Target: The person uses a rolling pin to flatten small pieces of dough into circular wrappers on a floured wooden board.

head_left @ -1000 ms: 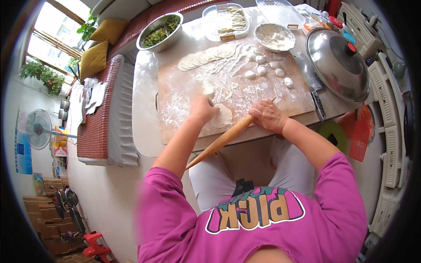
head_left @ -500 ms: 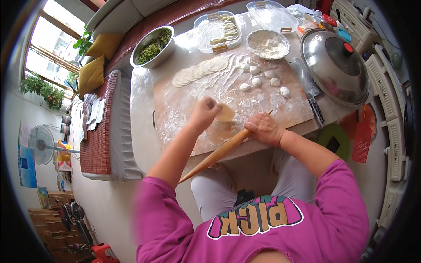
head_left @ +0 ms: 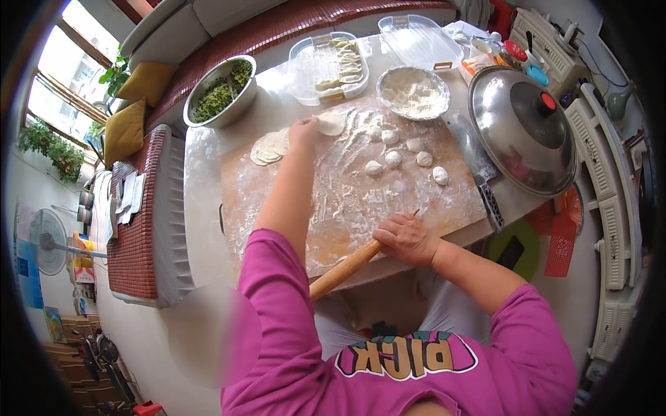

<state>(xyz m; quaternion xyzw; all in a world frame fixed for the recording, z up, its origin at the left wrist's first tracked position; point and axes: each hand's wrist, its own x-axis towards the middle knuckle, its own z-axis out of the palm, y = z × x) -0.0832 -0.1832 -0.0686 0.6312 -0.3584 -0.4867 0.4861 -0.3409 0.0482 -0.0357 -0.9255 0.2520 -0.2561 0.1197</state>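
Observation:
My left hand (head_left: 303,132) reaches to the far part of the floured board, fingers pinched at the edge of a round dough wrapper (head_left: 331,125). That wrapper lies at the right end of a row of overlapping wrappers (head_left: 270,147), partly hidden by my hand and wrist. My right hand (head_left: 408,239) is wrapped round one end of a tapered wooden rolling pin (head_left: 345,269), which slants across the board's near edge toward my left arm. Several small dough balls (head_left: 394,159) sit on the right half of the wooden board (head_left: 305,222).
Behind the board stand a steel bowl of chopped greens (head_left: 222,93), a plastic box with dumplings (head_left: 329,69), its lid (head_left: 420,40) and a bowl of flour (head_left: 414,93). At right lie a cleaver (head_left: 475,149) and a large domed pan lid (head_left: 520,132).
My left hand has moved away from me to the wrapper row, carrying the wrapper from the board's middle. My right hand still grips the rolling pin. The view has shifted slightly.

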